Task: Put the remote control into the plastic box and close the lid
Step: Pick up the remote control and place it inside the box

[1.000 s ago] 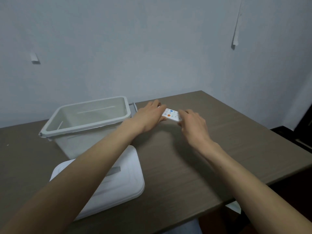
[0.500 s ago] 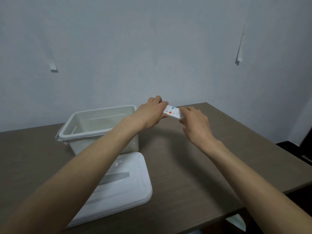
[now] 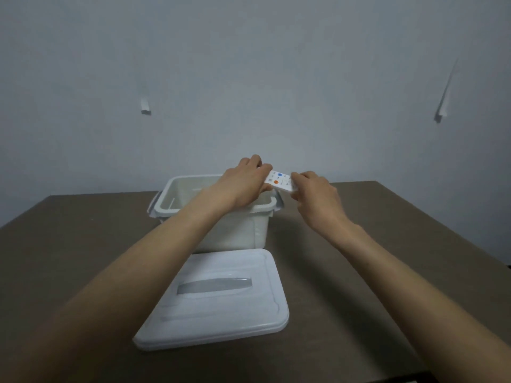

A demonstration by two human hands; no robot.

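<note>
Item 1. Small flat white rectangular remote control [image 3: 279, 181] with one blue and one orange button. It is held in the air, face up, above the near right corner of the box and clear of the bench. I judge it light, rigid and smooth-skinned, so a slip is more likely than a break. Taking it by the two short ends, as here, leaves the buttons unpressed; one hand across the long edges would also serve.

Item 2. Left hand [image 3: 243, 183]: fingers curled round the remote's left end, forearm crossing over the box opening.

Item 3. Right hand [image 3: 315, 194]: fingertips and thumb pinching the remote's right end.

Item 4. Open white translucent plastic box [image 3: 255, 230], rectangular, with a thick rim and a grey latch [image 3: 279, 201] on its right side (another shows at the left). It stands on the bench, and what I can see of its inside holds nothing.

Item 5. Flat white plastic lid [image 3: 226, 308] with a grey recessed handle [image 3: 214, 285], lying top up on the bench just in front of the box, its far edge close against the box's front wall.

Item 6. Brown wood-grain bench [image 3: 83, 244].

Item 7. Pale grey wall behind, with two small white strips [image 3: 145, 107] stuck on it.

Obstructions: as I read it, only the rim and right latch sit beneath the remote, and the left forearm is over the opening.
</note>
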